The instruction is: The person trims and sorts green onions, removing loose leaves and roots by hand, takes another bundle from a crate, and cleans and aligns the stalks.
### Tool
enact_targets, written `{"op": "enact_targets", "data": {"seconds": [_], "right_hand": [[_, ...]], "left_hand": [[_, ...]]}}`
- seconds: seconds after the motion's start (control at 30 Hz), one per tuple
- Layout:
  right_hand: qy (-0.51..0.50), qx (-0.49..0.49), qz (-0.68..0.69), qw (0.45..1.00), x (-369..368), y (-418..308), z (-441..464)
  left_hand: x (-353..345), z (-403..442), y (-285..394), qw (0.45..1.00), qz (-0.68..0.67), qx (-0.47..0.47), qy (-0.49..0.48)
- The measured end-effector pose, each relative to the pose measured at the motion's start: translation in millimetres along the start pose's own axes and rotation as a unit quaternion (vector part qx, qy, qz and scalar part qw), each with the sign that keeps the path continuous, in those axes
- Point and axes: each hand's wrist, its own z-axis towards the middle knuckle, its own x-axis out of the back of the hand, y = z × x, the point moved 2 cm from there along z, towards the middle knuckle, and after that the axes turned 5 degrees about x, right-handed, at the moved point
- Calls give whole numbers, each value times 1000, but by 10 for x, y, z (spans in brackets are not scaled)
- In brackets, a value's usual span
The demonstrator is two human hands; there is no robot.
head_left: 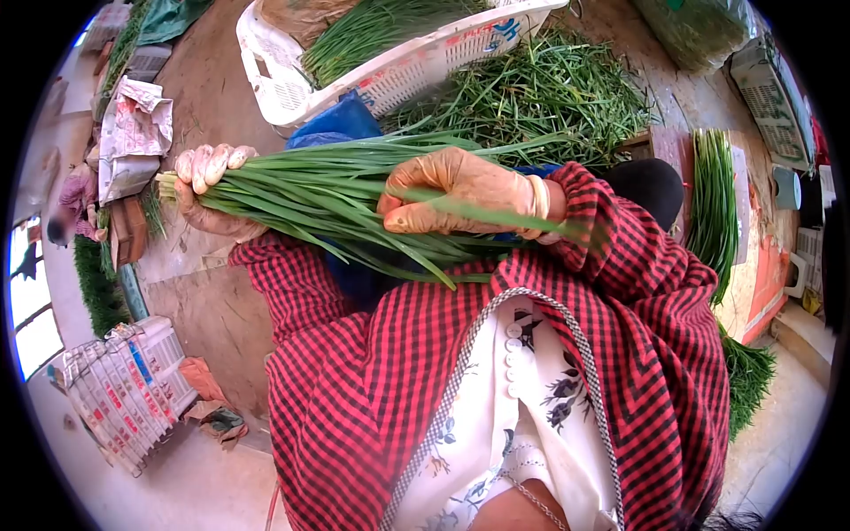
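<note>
The long bunch of leaves (310,190) points from nine o'clock toward three, in front of the red shirt (354,380). The left hand (202,173) squeezes its pale end at nine. The right hand (465,181) curls nearer the tips; I can't tell if it pinches any.

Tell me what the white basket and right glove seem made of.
Basket: probably moulded plastic, smooth with a slight sheen; the slotted walls suggest it. Right glove: likely thin rubber or latex, stained; it fits closely, with a rolled-looking cuff.
</note>
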Motion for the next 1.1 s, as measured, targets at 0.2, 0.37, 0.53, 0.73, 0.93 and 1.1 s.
{"op": "enact_targets", "data": {"seconds": [0.2, 0.37, 0.53, 0.73, 0.93, 1.1], "right_hand": [[-23, -9, 25, 999, 128, -96, -4], [51, -109, 145, 982, 275, -257, 0], [11, -116, 193, 974, 262, -203, -7], [-36, -132, 167, 976, 264, -207, -48], [-33, -90, 89, 991, 338, -138, -109], [86, -37, 57, 994, 763, -375, -520]], "left_hand": [[46, -29, 18, 1000, 2, 2, 12], [99, -63, 38, 999, 8, 1, 44], [105, -64, 45, 999, 7, 11, 44], [141, -81, 21, 999, -7, 11, 32], [215, -118, 74, 995, 33, -26, 96], [221, -213, 191, 979, 90, -62, 174]]}}
